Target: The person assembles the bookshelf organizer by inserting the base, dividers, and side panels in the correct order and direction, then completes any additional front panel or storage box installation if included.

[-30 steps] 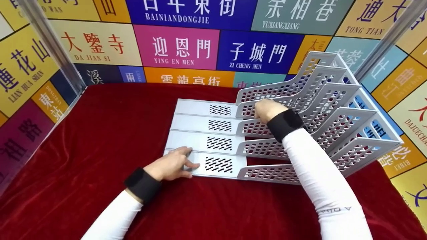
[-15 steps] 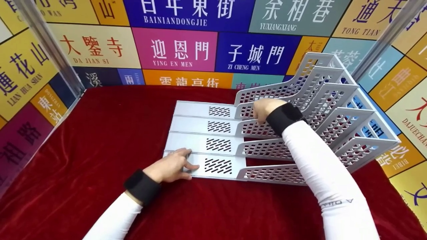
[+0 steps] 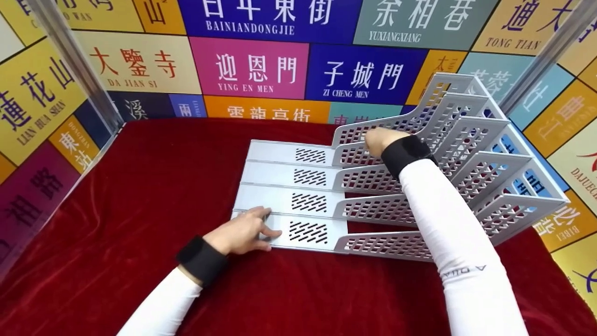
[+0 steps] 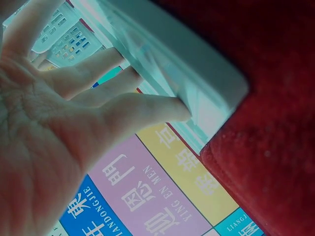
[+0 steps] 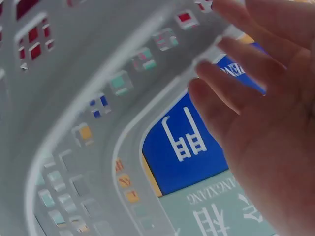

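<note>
A light grey plastic magazine rack [image 3: 266, 198], with several compartments split by perforated dividers, lies on its back edge-on across the cloth in the head view. My left hand [image 3: 242, 232] rests its spread fingers on the near left end of the flat slotted panels. In the left wrist view, the fingers of that hand [image 4: 59, 123] touch the rack's pale edge [image 4: 206, 73]. Over the dividers at the far side is my right hand [image 3: 385, 141], its fingertips hidden in the head view. The right wrist view shows its relaxed fingers by a perforated divider [image 5: 98, 64].
Dark red velvet cloth [image 3: 163, 186] covers the table. Behind stands a wall of coloured sign panels [image 3: 249, 67], close to the rack's tall right end. Metal posts [image 3: 77, 65] rise at both back corners.
My right hand has shifted slightly away and to the right along the dividers. The left hand has stayed on the panel. The rack keeps its place apart from small head-camera movement.
</note>
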{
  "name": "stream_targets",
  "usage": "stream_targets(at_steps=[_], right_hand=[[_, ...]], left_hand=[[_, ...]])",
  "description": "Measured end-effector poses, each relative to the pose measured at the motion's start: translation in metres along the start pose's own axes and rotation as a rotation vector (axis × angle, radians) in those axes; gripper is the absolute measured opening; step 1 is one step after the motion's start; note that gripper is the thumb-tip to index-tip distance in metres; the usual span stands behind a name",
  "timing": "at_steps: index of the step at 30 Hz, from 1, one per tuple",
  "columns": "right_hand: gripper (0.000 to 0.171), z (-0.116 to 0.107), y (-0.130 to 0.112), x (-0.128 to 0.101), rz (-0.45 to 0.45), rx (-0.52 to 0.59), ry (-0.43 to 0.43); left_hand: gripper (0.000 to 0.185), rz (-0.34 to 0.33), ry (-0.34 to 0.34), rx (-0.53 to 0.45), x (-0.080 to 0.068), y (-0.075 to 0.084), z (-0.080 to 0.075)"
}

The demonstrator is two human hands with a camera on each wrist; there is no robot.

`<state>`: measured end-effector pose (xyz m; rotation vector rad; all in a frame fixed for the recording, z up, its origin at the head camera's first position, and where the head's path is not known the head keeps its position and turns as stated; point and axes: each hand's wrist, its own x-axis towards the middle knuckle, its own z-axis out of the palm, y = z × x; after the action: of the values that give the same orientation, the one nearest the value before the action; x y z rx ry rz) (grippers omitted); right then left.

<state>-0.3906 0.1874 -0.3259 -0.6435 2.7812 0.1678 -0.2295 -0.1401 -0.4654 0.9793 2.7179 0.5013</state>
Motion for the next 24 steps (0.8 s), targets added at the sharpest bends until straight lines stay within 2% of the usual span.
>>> stream_targets(at_steps=[16,21,24], right_hand=[[0.028,0.0028,0.0034,0.0013,-0.019,-0.041,0.027],[0.018,0.0032,0.0027,0.0017,-0.015,-0.05,0.026],[0.019,0.0037,0.0014,0.0026,-0.006,-0.044,0.023]], left_hand=[[0.038,-0.054,-0.018,-0.026,0.0015,0.0044,-0.0032],[0.038,-0.026,-0.007,0.0,0.0005,0.0037,-0.0031],[0.038,-0.013,0.004,0.01,-0.0006,0.0029,-0.0026]])
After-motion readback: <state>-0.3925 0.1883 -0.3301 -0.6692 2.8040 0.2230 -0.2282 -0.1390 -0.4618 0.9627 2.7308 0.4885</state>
